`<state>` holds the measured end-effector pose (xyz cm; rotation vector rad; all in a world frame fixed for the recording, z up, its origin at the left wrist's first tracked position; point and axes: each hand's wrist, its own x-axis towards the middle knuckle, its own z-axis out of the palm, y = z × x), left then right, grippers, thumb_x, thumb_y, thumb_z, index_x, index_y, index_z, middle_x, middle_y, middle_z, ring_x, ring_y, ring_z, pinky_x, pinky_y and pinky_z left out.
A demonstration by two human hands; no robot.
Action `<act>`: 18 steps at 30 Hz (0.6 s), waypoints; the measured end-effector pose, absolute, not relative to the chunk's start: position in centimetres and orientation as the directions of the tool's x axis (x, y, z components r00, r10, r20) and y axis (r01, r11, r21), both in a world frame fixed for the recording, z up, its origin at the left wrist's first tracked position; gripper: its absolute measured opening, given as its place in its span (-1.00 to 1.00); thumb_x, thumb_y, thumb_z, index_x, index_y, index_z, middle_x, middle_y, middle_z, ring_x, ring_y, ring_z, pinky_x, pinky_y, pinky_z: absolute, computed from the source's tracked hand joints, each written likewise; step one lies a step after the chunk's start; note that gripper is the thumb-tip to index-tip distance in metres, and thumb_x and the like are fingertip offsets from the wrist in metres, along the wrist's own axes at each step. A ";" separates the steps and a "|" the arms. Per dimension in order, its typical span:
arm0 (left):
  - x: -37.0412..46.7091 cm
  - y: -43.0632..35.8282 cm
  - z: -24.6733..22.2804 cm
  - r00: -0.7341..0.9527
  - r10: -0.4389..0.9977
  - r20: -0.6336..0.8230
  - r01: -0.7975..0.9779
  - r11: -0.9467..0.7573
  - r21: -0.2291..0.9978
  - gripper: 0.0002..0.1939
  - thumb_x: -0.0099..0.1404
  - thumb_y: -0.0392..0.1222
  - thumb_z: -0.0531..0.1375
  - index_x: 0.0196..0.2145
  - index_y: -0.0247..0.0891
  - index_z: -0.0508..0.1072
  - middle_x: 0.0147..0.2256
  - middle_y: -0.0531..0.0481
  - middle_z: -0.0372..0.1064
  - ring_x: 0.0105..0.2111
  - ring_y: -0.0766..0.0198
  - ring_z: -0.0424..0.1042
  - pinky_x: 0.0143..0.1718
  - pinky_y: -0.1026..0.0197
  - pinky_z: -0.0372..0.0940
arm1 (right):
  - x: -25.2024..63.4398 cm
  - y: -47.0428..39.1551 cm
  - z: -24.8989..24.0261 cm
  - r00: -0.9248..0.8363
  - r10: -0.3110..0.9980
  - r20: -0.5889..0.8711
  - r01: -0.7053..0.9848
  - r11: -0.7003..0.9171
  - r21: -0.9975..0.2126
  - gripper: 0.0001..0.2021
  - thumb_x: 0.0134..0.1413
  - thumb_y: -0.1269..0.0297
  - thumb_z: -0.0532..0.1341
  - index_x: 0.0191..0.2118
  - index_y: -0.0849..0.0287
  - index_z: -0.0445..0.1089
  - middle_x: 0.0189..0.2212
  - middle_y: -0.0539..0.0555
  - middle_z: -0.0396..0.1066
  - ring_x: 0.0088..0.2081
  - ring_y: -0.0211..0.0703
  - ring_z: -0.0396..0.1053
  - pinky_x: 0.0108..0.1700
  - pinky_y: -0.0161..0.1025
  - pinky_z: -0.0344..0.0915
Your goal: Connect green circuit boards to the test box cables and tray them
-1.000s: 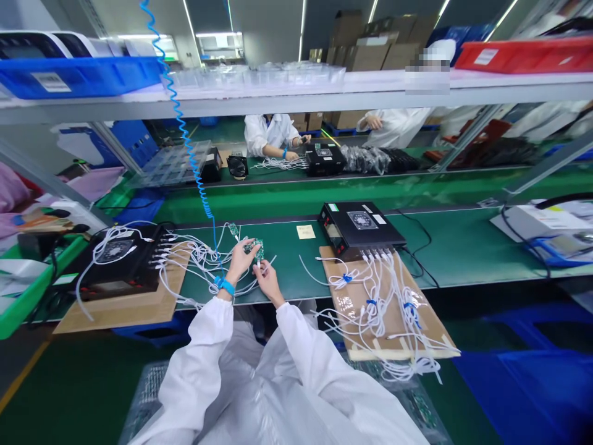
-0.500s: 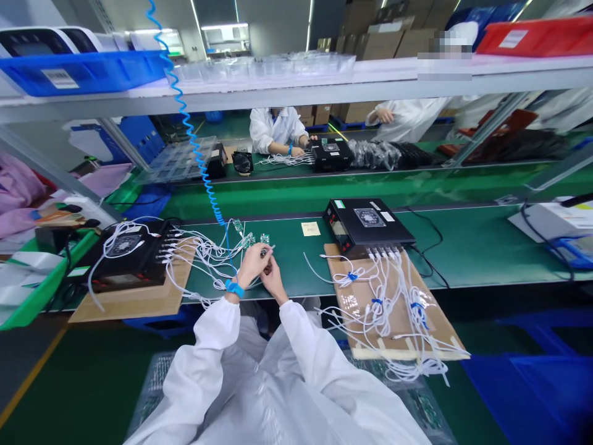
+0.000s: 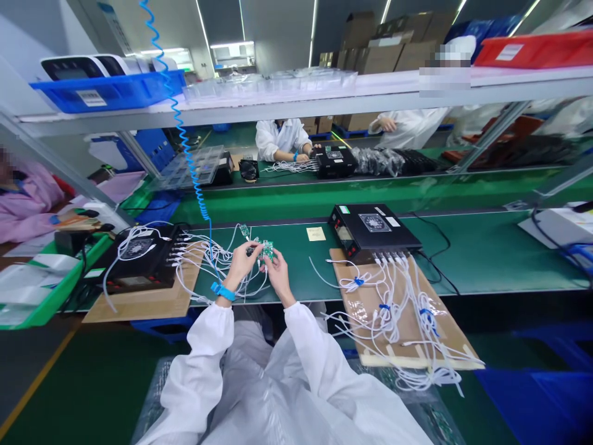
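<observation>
Just above the green bench, a small green circuit board is between my hands. My left hand, with a blue strap at the wrist, has its fingers closed at the board's left side. The fingertips of my right hand are closed on its lower right edge. White cables run under and beside my left hand, and a white plug shows by my right fingers. Another small circuit board lies behind, on a cable. Whether a plug is seated in the held board is too small to tell.
Black fan-topped boxes stand left and right, with white cables over cardboard. A yellow note lies between. A blue coiled hose hangs by my left hand. Co-workers sit beyond the shelf and at far left.
My hands have moved apart from a tight clasp, and the green board now shows between them, raised by my fingers. The whole view has shifted slightly right and down.
</observation>
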<state>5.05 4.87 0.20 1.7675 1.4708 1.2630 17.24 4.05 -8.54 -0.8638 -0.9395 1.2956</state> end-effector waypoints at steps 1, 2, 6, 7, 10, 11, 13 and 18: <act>4.9 4.8 0.1 -0.033 0.941 0.336 0.461 -0.284 0.841 -0.79 0.32 -0.02 0.28 -0.28 -0.20 0.62 -0.27 -0.11 0.60 -0.23 0.08 0.54 -0.15 0.13 0.36 | 17.2 3.8 -8.3 0.046 0.993 0.105 -0.365 0.115 -0.924 -0.46 0.14 -0.06 0.32 0.13 0.14 0.33 -0.20 0.14 0.58 -0.40 -0.14 0.50 -0.23 -0.15 0.46; 4.7 4.7 0.1 -0.043 0.938 0.343 0.454 -0.288 0.843 -0.80 0.32 -0.03 0.29 -0.27 -0.20 0.62 -0.25 -0.11 0.60 -0.21 0.07 0.54 -0.11 0.11 0.36 | 17.1 3.5 -8.1 0.060 0.989 0.137 -0.333 0.149 -0.931 -0.47 0.17 -0.04 0.30 0.15 0.13 0.32 -0.16 0.15 0.58 -0.33 -0.10 0.53 -0.16 -0.12 0.47; 4.1 4.3 0.0 -0.056 0.927 0.371 0.429 -0.313 0.847 -0.80 0.31 -0.05 0.30 -0.19 -0.18 0.63 -0.19 -0.13 0.60 -0.16 0.07 0.53 -0.02 0.06 0.37 | 16.9 2.6 -7.6 0.092 0.968 0.235 -0.213 0.249 -0.945 -0.62 0.24 0.02 0.25 0.05 0.13 0.39 -0.02 0.19 0.54 -0.02 -0.02 0.51 0.07 -0.11 0.41; 4.0 4.2 0.0 -0.053 0.925 0.377 0.424 -0.321 0.847 -0.80 0.32 -0.05 0.30 -0.18 -0.18 0.63 -0.18 -0.13 0.59 -0.15 0.07 0.53 -0.01 0.06 0.37 | 16.8 2.6 -7.6 0.098 0.967 0.235 -0.226 0.251 -0.941 -0.64 0.24 0.02 0.26 0.02 0.13 0.38 -0.01 0.19 0.53 0.00 -0.02 0.51 0.08 -0.11 0.41; 4.0 3.7 0.1 -0.040 0.920 0.389 0.418 -0.338 0.843 -0.80 0.33 -0.06 0.29 -0.18 -0.20 0.64 -0.18 -0.14 0.59 -0.13 0.07 0.53 0.00 0.06 0.37 | 16.3 2.7 -7.2 0.110 0.976 0.189 -0.334 0.215 -0.918 -0.65 0.20 0.02 0.29 -0.05 0.12 0.31 -0.07 0.18 0.53 -0.14 -0.06 0.55 -0.02 -0.11 0.47; 4.0 3.5 0.1 -0.037 0.920 0.391 0.418 -0.341 0.842 -0.80 0.33 -0.06 0.29 -0.19 -0.20 0.63 -0.18 -0.14 0.59 -0.14 0.07 0.53 -0.01 0.06 0.37 | 16.2 2.7 -6.9 0.107 0.979 0.174 -0.364 0.201 -0.909 -0.65 0.19 0.02 0.29 -0.06 0.11 0.29 -0.09 0.18 0.54 -0.21 -0.07 0.55 -0.07 -0.12 0.48; 4.0 3.2 0.3 -0.028 0.920 0.390 0.419 -0.343 0.841 -0.80 0.34 -0.06 0.29 -0.19 -0.20 0.63 -0.18 -0.14 0.59 -0.14 0.07 0.54 -0.02 0.07 0.38 | 16.1 2.7 -6.3 0.103 0.980 0.170 -0.380 0.196 -0.904 -0.65 0.18 0.03 0.29 -0.05 0.12 0.30 -0.11 0.17 0.55 -0.29 -0.10 0.54 -0.16 -0.13 0.49; 4.1 2.8 0.4 0.005 0.915 0.402 0.444 -0.363 0.819 -0.79 0.37 -0.05 0.26 -0.20 -0.22 0.61 -0.18 -0.12 0.58 -0.13 0.10 0.55 -0.05 0.09 0.40 | 15.9 1.9 -4.9 0.148 0.961 0.232 -0.289 0.266 -0.920 -0.63 0.23 0.07 0.25 0.03 0.19 0.45 -0.07 0.17 0.55 -0.26 -0.13 0.51 -0.19 -0.20 0.46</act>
